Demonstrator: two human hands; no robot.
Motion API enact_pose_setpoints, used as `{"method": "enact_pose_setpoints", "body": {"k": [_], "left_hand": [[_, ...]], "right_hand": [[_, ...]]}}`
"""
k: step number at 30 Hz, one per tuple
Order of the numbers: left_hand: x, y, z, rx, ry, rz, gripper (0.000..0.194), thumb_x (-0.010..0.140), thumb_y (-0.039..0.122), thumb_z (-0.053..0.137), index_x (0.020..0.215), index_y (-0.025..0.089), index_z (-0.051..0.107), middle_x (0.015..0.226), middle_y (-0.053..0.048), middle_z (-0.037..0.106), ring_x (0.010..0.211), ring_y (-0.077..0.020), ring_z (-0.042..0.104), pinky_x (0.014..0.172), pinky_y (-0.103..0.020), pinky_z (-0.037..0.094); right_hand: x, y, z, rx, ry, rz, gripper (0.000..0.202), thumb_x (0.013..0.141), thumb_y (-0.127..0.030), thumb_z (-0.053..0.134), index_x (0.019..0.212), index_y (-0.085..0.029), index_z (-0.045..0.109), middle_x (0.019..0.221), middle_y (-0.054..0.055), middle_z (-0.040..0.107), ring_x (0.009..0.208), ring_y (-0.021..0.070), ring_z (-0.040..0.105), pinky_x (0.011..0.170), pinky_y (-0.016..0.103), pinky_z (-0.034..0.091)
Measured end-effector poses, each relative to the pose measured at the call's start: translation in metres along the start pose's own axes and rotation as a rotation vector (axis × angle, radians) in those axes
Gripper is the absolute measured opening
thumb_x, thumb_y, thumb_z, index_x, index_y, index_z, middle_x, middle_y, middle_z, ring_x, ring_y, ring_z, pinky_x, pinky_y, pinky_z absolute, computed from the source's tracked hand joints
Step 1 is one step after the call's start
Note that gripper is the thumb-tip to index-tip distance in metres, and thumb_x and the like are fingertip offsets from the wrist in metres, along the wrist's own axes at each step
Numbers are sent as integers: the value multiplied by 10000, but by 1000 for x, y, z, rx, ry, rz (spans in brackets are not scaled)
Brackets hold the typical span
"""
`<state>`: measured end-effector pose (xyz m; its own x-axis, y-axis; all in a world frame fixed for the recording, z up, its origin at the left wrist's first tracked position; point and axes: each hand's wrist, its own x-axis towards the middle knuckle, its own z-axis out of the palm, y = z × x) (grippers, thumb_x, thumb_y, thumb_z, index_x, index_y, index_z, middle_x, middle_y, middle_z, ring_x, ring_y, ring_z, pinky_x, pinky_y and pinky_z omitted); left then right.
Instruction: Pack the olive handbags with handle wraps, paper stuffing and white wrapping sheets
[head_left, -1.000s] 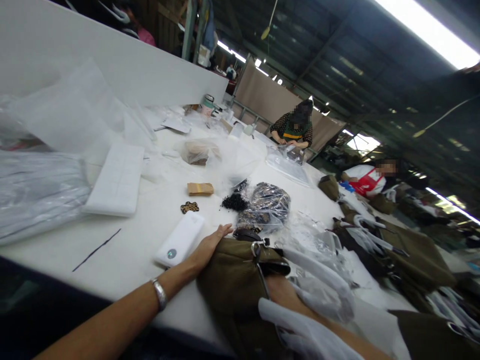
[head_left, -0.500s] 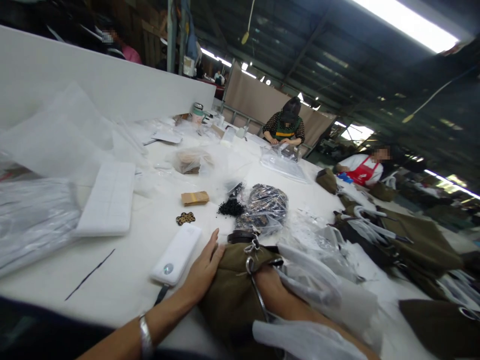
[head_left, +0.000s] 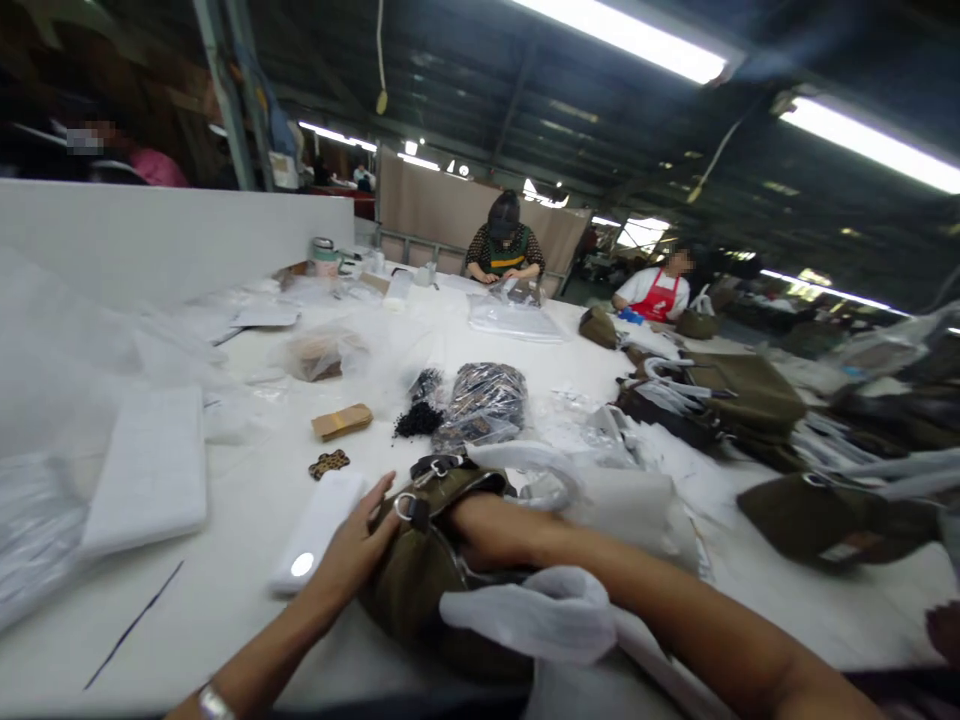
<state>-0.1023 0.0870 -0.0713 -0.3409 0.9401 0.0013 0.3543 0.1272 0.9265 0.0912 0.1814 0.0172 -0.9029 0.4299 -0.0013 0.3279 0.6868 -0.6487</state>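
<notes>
An olive-green bag (head_left: 409, 595) with dark straps and metal rings stands in front of me. My left hand (head_left: 358, 548) rests flat against its left side, fingers stretched out. Through the bag's opening reaches my right hand (head_left: 480, 528); its fingers are hidden inside. White wrapping (head_left: 529, 612) covers the bag's handle. Beside my left hand lies a white power bank (head_left: 319, 530) with a lit round display. Behind it are a leopard-print tag (head_left: 328, 464) and a banded stack of brown cards (head_left: 342, 421).
A pile of small black pieces (head_left: 418, 420) and a plastic-wrapped bundle (head_left: 489, 395) lie beyond the bag. More olive bags (head_left: 742, 395) are on the right, white folded sheets (head_left: 150, 470) on the left. Two co-workers, one in a red apron (head_left: 660, 298), work at the far end.
The view has turned to the right, so the table's things sit further left. My right hand is still in the bag, whose opening now tilts more toward me.
</notes>
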Motion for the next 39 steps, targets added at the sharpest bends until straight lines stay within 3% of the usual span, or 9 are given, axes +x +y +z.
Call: {"method": "enact_pose_setpoints", "body": {"k": [4, 7, 10, 16, 21, 23, 29, 33, 39], "left_hand": [[-22, 68, -32, 99, 290, 70, 560, 849, 608, 596, 1296, 272, 632, 1325, -65, 684, 1177, -338, 665, 1076, -543, 488], [-43, 131, -39, 157, 320, 365, 281, 872, 550, 635, 1034, 350, 747, 1076, 45, 779, 1055, -285, 718, 1005, -470, 562], [-43, 185, -25, 224, -89, 684, 249, 868, 539, 649, 1009, 391, 791, 1004, 54, 801, 930, -268, 759, 853, -383, 635], [3, 258, 59, 269, -888, 632, 627, 844, 542, 694, 1432, 388, 541, 1412, -1, 629, 1141, -292, 702, 939, -418, 595], [30, 268, 147, 574, -1086, 852, 1191, 669, 540, 840, 1607, 245, 168, 1671, -109, 157, 1531, -354, 172, 1215, -541, 220], [32, 261, 168, 654, -1181, 808, 1220, 673, 561, 820, 1610, 188, 133, 1654, -164, 180, 1513, -363, 222, 1203, -536, 250], [10, 234, 167, 708, -1353, 806, 1383, 604, 613, 859, 1616, 163, 31, 1655, -226, 157, 1506, -386, 229, 1200, -530, 273], [-11, 212, 157, 800, -1144, 868, 1478, 511, 530, 924, 1619, 172, 14, 1681, -224, -13, 1543, -401, 36, 1234, -557, 174], [-27, 191, 141, 629, -628, 1094, 973, 700, 52, 617, 1569, 304, 258, 1643, -81, 313, 1504, -272, 311, 1222, -463, 319]], "right_hand": [[-61, -44, -75, -40, -75, -225, 404, 943, -189, 605, 1347, -174, 630, 1353, 78, 664, 1249, 202, 620, 1092, 311, 462], [-134, -62, -115, -96, 319, -109, 336, 1013, -294, 536, 1331, -284, 644, 1309, 2, 692, 1220, 182, 641, 1082, 327, 484], [-223, -53, -119, -263, 661, 250, 445, 949, -435, 622, 1383, -336, 607, 1405, 11, 623, 1328, 269, 560, 1158, 449, 414], [-347, -14, -17, 22, 545, 835, 1055, 705, -366, 833, 1594, -299, 270, 1641, 57, 273, 1506, 336, 288, 1237, 508, 226], [-336, 7, 48, 414, 632, 791, 1133, 792, -377, 766, 1624, -259, 6, 1612, 163, 338, 1486, 293, 345, 1224, 476, 232], [-317, 18, 54, 582, 749, 740, 1127, 832, -429, 739, 1621, -242, -43, 1567, 202, 410, 1450, 289, 413, 1200, 476, 276], [-252, 39, 35, 1122, 1053, 293, 1029, 733, -284, 824, 1572, -291, 229, 1431, 117, 580, 1264, 255, 598, 1070, 415, 458], [-211, 30, 16, 1282, 1053, 245, 664, 629, -204, 799, 1261, -172, 600, 1042, 71, 743, 999, 249, 692, 897, 364, 530], [-203, -18, -18, 983, 854, 114, 254, 737, -193, 688, 982, -131, 716, 841, 20, 732, 795, 184, 675, 773, 296, 528]]}}
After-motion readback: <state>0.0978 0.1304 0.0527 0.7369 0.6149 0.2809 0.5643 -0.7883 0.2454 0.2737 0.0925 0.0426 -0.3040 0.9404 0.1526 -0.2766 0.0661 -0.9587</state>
